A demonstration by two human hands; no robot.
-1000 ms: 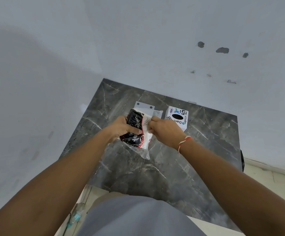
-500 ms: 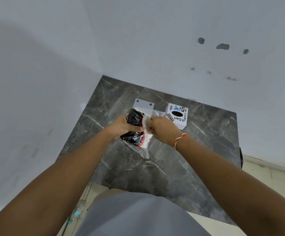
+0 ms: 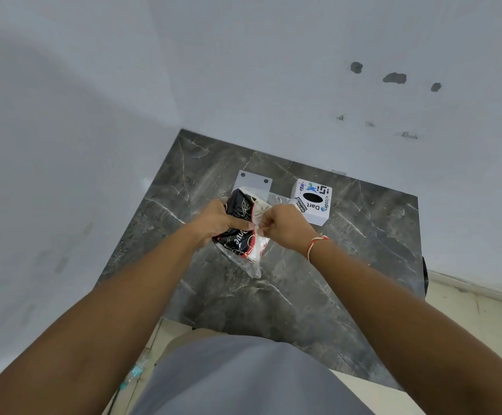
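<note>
1. The fingers of your left hand (image 3: pixel 216 223) curl round the black packet (image 3: pixel 239 239), over the tabletop (image 3: pixel 303 295); your right hand (image 3: pixel 285 226) pinches its white edge.
2. Pull too hard and the wrap may rip.
3. The packet may slip and bump the white box (image 3: pixel 312 202).

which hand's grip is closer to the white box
Right. The right grip sits just left of the white box, by its near corner, pinching the packet. The left grip holds the packet's other side, farther left of the box.
</note>
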